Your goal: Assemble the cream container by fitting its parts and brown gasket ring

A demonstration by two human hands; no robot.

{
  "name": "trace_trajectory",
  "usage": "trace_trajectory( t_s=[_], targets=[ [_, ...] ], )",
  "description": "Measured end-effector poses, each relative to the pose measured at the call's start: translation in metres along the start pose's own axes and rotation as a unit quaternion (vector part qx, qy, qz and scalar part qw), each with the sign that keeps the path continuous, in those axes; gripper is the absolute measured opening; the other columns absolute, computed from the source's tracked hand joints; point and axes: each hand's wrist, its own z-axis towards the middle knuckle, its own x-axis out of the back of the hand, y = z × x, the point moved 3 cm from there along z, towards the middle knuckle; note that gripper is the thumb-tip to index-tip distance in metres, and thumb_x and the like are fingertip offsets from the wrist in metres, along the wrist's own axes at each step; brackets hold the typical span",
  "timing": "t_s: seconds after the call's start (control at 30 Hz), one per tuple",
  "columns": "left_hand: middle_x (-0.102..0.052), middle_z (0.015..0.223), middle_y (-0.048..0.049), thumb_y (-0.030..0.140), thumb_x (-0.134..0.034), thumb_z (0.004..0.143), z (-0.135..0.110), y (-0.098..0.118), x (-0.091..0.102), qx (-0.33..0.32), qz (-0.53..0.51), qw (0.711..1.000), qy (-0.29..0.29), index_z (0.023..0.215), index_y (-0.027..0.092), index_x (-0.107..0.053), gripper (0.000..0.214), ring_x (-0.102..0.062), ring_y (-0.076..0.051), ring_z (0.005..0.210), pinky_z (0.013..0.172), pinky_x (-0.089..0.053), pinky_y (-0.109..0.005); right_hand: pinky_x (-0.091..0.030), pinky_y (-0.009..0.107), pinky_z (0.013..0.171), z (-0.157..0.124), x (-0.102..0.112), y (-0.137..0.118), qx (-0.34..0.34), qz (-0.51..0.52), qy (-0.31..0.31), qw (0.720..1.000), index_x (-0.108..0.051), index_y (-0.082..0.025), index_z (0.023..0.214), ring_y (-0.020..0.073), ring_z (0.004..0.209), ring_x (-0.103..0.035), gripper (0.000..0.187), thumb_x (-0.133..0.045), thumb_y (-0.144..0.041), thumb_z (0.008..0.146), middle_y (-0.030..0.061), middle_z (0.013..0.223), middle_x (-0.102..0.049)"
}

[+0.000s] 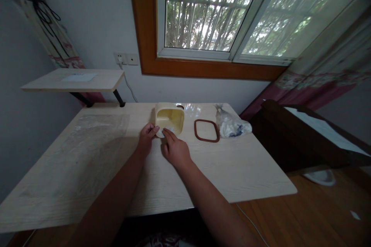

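Observation:
A small pale yellow bin (165, 105) with rounded corners lies tipped on the table, its mouth facing me. My left hand (147, 136) is closed at the lower left of its mouth, thumb on the near rim. My right hand (176, 147) bends over the lower rim, fingertips pressed together near a small whitish, film-like piece (160, 134). What exactly the right fingers pinch is too small to make out. Right of the bin, a brown-red rounded square ring (206, 140) lies flat, apart from both hands.
A clear plastic bag (230, 124) with white contents sits at the table's (232, 170) right back. Transparent film (95, 131) covers the left part. A raised shelf (72, 81) stands at the back left, and a dark piece of furniture (301, 139) stands right.

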Motion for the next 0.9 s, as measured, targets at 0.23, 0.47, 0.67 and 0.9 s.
trace_trajectory(
  t_s=[0.23, 0.47, 0.67, 0.9],
  targets=[
    [-0.043, 0.061, 0.0058, 0.048, -0.079, 0.073, 0.002, 0.0, 0.002, -0.008, 0.001, 1.0, 0.009, 0.068, 0.02, -0.045, 0.045, -0.04, -0.008, 0.054, 0.051, -0.028, -0.022, -0.058, 0.035, 0.092, 0.0, 0.003, 0.008, -0.047, -0.022, 0.018, 0.998, -0.043, -0.023, 0.152, 0.0219, 0.114, -0.068, 0.061, -0.047, -0.025, 0.091, 0.0062, 0.161, -0.041],
    [-0.051, 0.067, 0.0046, 0.049, -0.081, 0.07, -0.002, 0.001, -0.003, 0.011, -0.011, 1.0, 0.006, 0.07, 0.02, -0.046, 0.046, -0.051, -0.011, 0.062, 0.057, -0.04, -0.022, -0.056, 0.034, 0.097, 0.0, 0.0, 0.008, -0.045, -0.003, 0.023, 0.999, -0.045, -0.021, 0.15, 0.021, 0.119, -0.065, 0.058, -0.046, -0.023, 0.093, 0.007, 0.16, -0.043],
    [-0.049, 0.064, 0.0051, 0.047, -0.08, 0.072, -0.004, -0.001, -0.003, 0.003, 0.013, 1.0, -0.004, 0.07, 0.019, -0.047, 0.043, -0.046, -0.009, 0.057, 0.054, -0.036, -0.021, -0.054, 0.033, 0.101, -0.002, -0.001, -0.004, 0.021, 0.04, 0.009, 0.999, -0.04, -0.024, 0.155, 0.0194, 0.124, -0.063, 0.064, -0.046, -0.022, 0.092, 0.0041, 0.16, -0.043],
    [-0.045, 0.062, 0.0053, 0.048, -0.079, 0.075, -0.003, -0.002, 0.0, -0.016, 0.014, 1.0, -0.005, 0.07, 0.019, -0.046, 0.043, -0.04, -0.009, 0.055, 0.05, -0.027, -0.021, -0.056, 0.034, 0.098, -0.004, 0.002, 0.005, -0.023, 0.01, 0.017, 1.0, -0.044, -0.023, 0.152, 0.0209, 0.117, -0.066, 0.061, -0.046, -0.024, 0.092, 0.004, 0.16, -0.043]
  ],
)
